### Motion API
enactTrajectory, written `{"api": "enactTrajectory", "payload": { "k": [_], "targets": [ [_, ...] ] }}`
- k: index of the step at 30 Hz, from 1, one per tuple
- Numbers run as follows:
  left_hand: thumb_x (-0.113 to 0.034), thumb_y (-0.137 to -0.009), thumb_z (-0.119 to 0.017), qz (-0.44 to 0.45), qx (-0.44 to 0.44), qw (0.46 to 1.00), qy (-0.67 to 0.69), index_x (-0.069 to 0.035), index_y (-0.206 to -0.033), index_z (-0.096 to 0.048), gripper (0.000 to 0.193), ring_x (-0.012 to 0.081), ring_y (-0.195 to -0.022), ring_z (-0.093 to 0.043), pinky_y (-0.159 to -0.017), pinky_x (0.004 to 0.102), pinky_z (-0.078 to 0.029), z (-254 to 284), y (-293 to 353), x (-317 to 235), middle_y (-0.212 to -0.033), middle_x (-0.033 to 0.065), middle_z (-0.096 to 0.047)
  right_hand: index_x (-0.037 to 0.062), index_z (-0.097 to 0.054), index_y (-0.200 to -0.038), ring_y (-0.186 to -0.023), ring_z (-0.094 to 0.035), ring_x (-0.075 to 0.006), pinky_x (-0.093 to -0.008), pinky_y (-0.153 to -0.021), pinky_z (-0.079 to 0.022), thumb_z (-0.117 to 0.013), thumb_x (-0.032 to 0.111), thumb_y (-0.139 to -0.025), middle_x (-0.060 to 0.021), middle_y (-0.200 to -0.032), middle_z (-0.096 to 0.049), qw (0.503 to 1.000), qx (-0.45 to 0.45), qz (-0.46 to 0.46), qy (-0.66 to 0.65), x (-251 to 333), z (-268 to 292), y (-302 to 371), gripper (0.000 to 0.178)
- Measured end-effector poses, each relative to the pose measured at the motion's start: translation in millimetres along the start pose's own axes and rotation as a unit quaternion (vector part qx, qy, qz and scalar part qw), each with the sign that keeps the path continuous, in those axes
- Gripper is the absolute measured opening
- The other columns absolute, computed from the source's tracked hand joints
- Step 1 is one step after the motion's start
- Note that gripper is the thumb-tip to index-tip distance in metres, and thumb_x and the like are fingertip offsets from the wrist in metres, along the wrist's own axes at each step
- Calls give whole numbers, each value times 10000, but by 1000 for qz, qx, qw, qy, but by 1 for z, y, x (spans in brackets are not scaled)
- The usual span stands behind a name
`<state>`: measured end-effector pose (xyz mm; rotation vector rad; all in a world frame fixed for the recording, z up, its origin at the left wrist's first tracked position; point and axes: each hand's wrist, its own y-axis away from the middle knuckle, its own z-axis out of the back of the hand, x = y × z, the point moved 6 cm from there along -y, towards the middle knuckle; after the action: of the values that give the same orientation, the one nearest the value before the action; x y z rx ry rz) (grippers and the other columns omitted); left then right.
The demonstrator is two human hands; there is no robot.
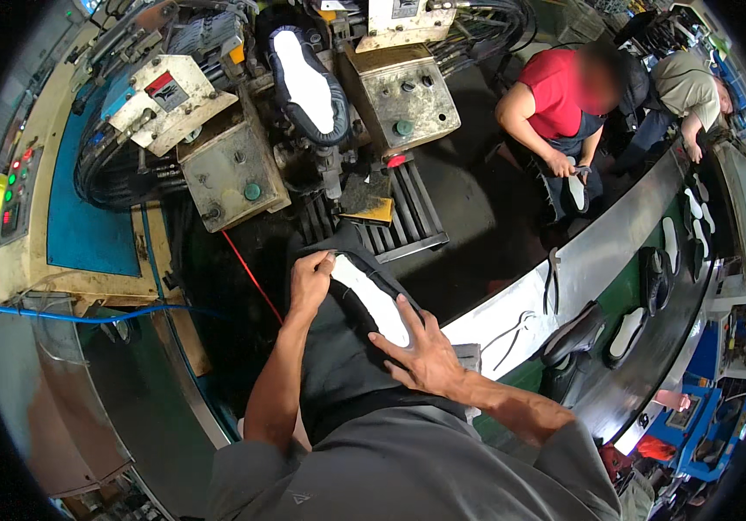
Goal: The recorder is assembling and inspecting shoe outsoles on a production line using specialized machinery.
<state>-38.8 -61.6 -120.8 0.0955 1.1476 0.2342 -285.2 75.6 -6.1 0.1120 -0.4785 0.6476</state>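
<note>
A black shoe upper with a white insole board (357, 288) lies bottom side up across my lap. My left hand (308, 286) pinches the dark edge of the upper at its far end, thumb on top. My right hand (425, 352) lies over the near part with its fingers spread, thumb and fingertips touching the white board. Dark cloth covers my legs beneath the shoe. Ahead, a second black upper with a white sole side (303, 82) sits bottom up in the machine (238, 161).
Control boxes (403, 100) with buttons flank the machine. At right runs a metal-edged conveyor (625, 221) carrying several shoes (574, 332). Two pairs of pliers, one upright (552, 282) and one lying (512, 337), rest on its edge. A person in red (555, 104) sits beyond, holding a shoe; another bends behind.
</note>
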Motion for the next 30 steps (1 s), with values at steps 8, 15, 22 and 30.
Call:
{"api": "enactTrajectory", "payload": {
  "k": [8, 15, 22, 30],
  "targets": [
    [-235, -1125, -607, 40, 138, 986, 90, 22, -1154, -726, 285, 163, -898, -629, -833, 362, -507, -15, -40, -6, -968, 46, -718, 284, -718, -1476, -1314, -543, -549, -572, -1053, -573, -867, 284, -867, -377, -1719, -264, 996, 14, -49, -75, -23, 24, -16, 627],
    [-509, -1089, -684, -44, -27, 954, 294, -73, -1560, -541, 658, 227, -1268, -657, -1115, 434, -531, 92, -217, -159, -1449, 141, -644, 210, -734, -1467, -1376, -530, -562, -606, -1113, -523, -881, 265, -851, -397, -1728, -234, 984, -141, -104, 18, -52, 122, -38, 635],
    [-255, -1008, -771, 33, 55, 897, 437, -42, -1434, -578, 514, 278, -1051, -747, -926, 443, -637, 89, -238, -218, -1218, 136, -732, 246, -690, -1506, -1361, -535, -568, -593, -1142, -504, -867, 272, -861, -395, -1709, -272, 972, -223, -12, 76, -52, 200, -184, 669],
    [-632, -1016, -660, -26, 160, 797, 582, 52, -1671, -300, 1013, 541, -1286, -672, -1037, 673, -600, 146, -37, -181, -1479, 371, -578, 269, -662, -1538, -1498, -407, -612, -609, -1247, -389, -837, 309, -900, -395, -1725, -223, 973, -231, 11, 8, -68, 176, -342, 663]
  ]
}}
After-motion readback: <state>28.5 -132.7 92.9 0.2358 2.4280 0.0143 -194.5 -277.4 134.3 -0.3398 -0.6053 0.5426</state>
